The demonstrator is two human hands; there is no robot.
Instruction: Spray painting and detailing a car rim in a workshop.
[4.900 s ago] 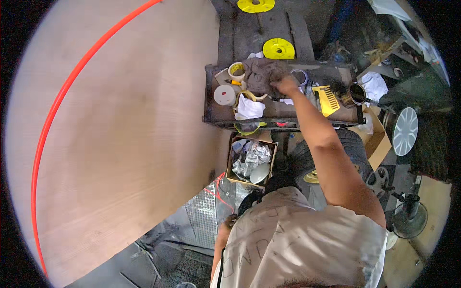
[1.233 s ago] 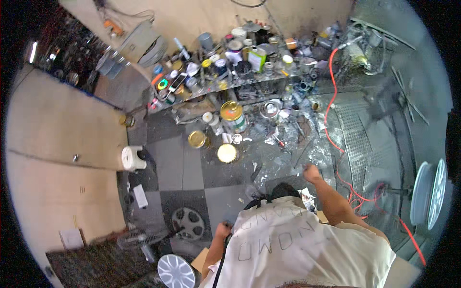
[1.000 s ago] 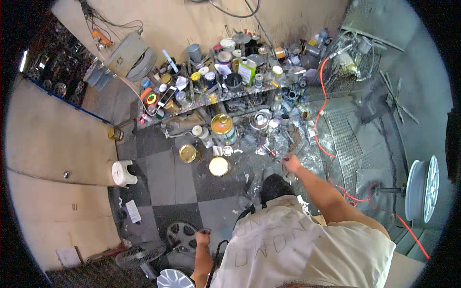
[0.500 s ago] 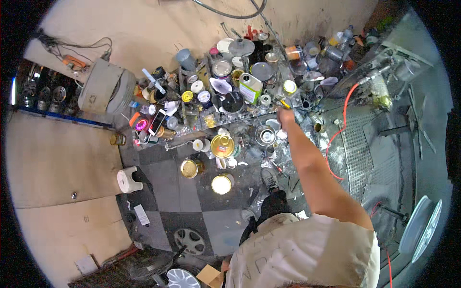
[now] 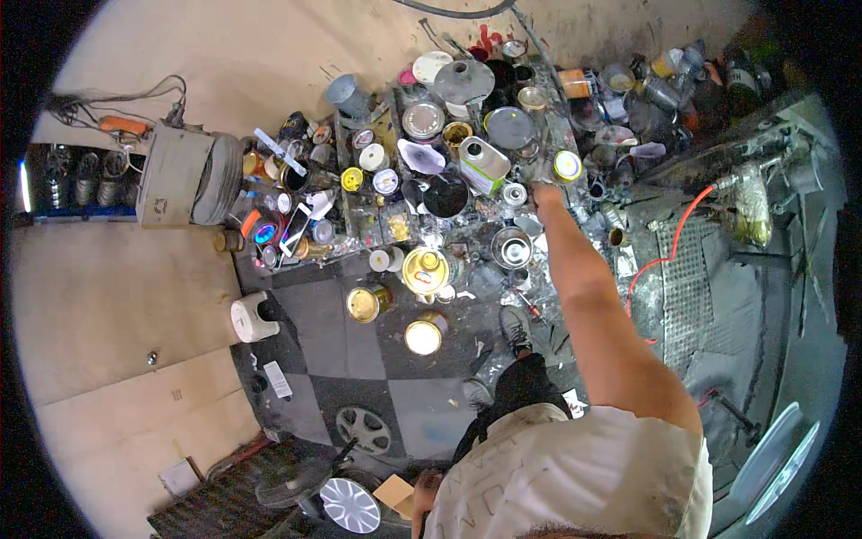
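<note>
- My right hand is stretched far forward over the crowded low shelf of paint cans; its grip sits just beside the small yellow-lidded can, and I cannot tell whether the fingers are spread or curled, as the hand is small and seen from behind.
- The yellow-lidded can stands near the right end of the shelf, with a white rectangular canister to its left and a grey round lid behind that.
- Just below my hand a shiny metal bowl sits at the front edge of the shelf, near my forearm.
- My left hand is low by my hip, touching a piece of brown cardboard; the grip itself is hidden at the picture's lower edge.
- On the checkered floor three gold-lidded cans stand in a loose cluster left of my feet, with bare tiles between them and a white roll.
- To my right an orange cable runs across a metal grate, close beside my arm.
- The wall closes off the far edge of the shelf.
</note>
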